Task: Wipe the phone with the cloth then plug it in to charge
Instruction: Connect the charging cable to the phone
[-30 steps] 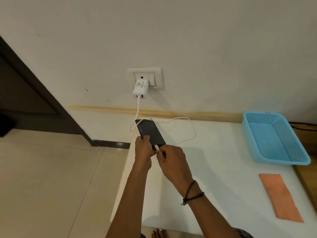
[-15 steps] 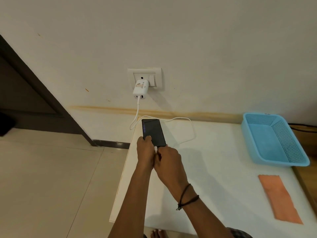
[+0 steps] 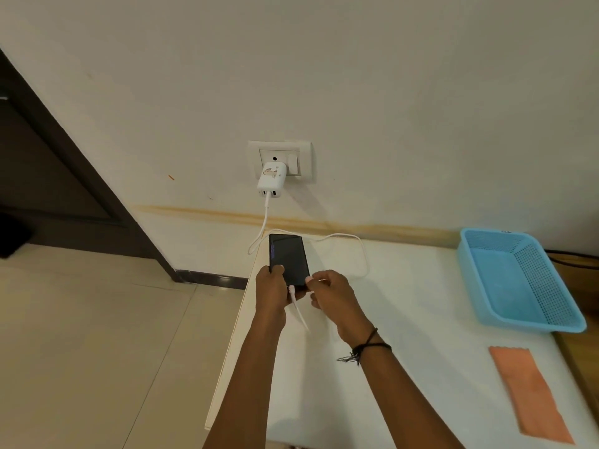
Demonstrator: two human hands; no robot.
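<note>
A blue mesh plastic basket sits at the right of the white tabletop, and a flat orange cloth lies nearer, well apart from the hands. A white charger fills the wall socket; its thin cable loops across the tabletop. The left hand grips the slim black phone at the tabletop's far left corner, the cable's plug at its bottom edge. The right hand, fingers loosely curled, touches the phone's lower right corner.
</note>
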